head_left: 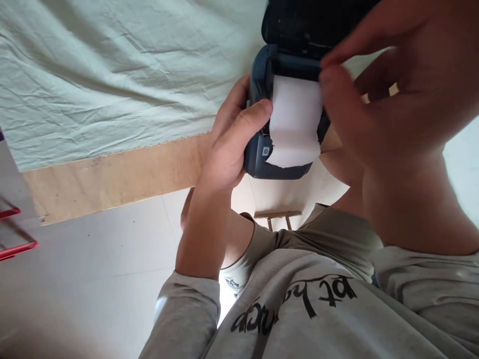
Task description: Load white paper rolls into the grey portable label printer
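Note:
A dark blue portable receipt printer [258, 162] is in my left hand [232, 134], whose thumb presses on its left edge while the fingers wrap underneath. Its black lid [299, 25] stands open at the top. A roll of white paper [295, 109] lies inside, and its torn loose end hangs over the printer's front. My right hand [404, 89] is at the printer's right side, thumb and forefinger pinched together by the upper corner of the paper bay. What is between those fingertips, if anything, I cannot make out.
A bed or table with a wrinkled pale green sheet [112, 75] and a wooden edge board [112, 179] lies ahead. Red-edged racks [18, 247] show at the far left. A small wooden stool or frame [279, 215] is on the pale floor [93, 279] below.

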A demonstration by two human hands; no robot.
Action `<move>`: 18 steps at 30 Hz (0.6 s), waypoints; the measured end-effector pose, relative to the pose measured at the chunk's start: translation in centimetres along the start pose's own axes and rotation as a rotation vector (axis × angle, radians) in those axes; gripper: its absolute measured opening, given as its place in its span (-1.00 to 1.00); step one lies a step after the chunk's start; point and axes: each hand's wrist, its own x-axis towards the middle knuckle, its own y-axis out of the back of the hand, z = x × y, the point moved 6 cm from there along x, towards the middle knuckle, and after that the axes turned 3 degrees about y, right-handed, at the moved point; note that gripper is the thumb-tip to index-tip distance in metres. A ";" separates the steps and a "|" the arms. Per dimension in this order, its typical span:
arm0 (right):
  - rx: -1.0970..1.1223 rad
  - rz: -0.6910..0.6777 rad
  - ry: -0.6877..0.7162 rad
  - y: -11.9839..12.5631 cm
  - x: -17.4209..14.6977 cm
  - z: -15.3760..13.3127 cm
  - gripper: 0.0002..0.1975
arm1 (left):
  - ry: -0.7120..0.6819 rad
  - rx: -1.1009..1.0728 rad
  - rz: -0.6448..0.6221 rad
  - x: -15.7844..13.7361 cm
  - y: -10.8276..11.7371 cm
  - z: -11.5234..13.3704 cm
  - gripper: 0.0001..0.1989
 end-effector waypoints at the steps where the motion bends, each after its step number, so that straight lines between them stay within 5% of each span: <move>1: -0.139 -0.017 0.071 0.5 0.2 -0.8 -0.65 | -0.005 0.004 0.004 0.0 0.1 0.0 -0.81; 5: -0.496 -0.128 0.230 1.0 0.5 -2.3 -0.71 | -0.029 0.028 0.004 0.1 0.3 0.1 -0.77; 11: -0.613 -0.298 0.155 0.1 0.5 -2.3 -0.72 | -0.045 0.063 -0.011 0.2 0.4 0.2 -0.79; 15: -0.595 -0.382 0.041 0.4 1.1 -2.2 -0.61 | -0.019 0.091 0.013 0.1 0.5 0.1 -0.80; 18: -0.311 -0.375 0.056 1.0 1.1 -2.5 -0.61 | -0.027 0.036 0.034 0.1 0.5 0.0 -0.79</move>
